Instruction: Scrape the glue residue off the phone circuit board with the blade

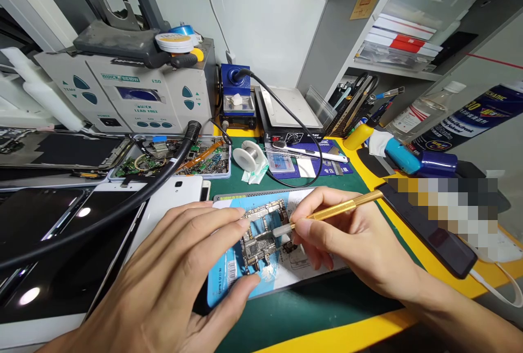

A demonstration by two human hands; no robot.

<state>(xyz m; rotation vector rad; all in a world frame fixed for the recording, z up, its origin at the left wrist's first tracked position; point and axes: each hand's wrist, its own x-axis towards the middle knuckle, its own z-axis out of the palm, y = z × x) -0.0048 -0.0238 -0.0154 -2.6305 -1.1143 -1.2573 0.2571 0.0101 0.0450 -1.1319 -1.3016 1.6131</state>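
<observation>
On the green mat of the worktop lies a blue pad, and a circuit board sits on the pad's middle. The left hand rests over the pad's near-left part, its fingers loosely spread: the index fingertip touches the board's left edge and the thumb presses the pad's near edge. The right hand lies just right of the board, fingers pressed together in a pinch on a brass-coloured tool; the tool's pale tip touches the board's right side and its handle slants up and away to the right. Behind the pad, a solder spool stands on the mat, with a blue soldering-iron stand farther back and a grey rework station left of that stand. A tray of parts sits behind the left hand, and a black hose crosses it. Left of the pad lie a white phone and dark screens. Right of the pad a dark phone lies on the yellow border.
</observation>
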